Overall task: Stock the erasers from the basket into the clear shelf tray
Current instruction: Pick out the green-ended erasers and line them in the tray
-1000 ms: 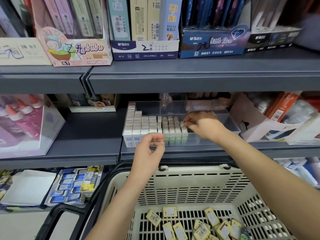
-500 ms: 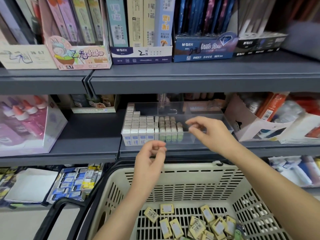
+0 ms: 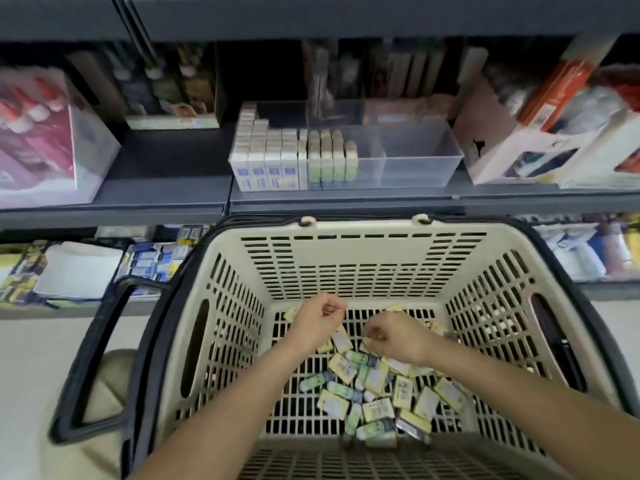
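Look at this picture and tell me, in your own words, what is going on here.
A person is stocking a shop shelf with erasers. Both hands are down inside the beige basket: the left hand and the right hand are just above the loose erasers on its floor, fingers curled. Whether either hand holds an eraser is unclear. On the shelf behind, the clear tray has standing rows of erasers on its left side only.

1. The basket (image 3: pixel 363 227) is open on top, with a free way down inside.
2. In the clear tray (image 3: pixel 420 161), eraser rows (image 3: pixel 294 157) fill the left part; the right part is free.
3. An upper shelf (image 3: pixel 346 15) hangs over the tray; a white box (image 3: pixel 498 150) stands just beside its right wall.
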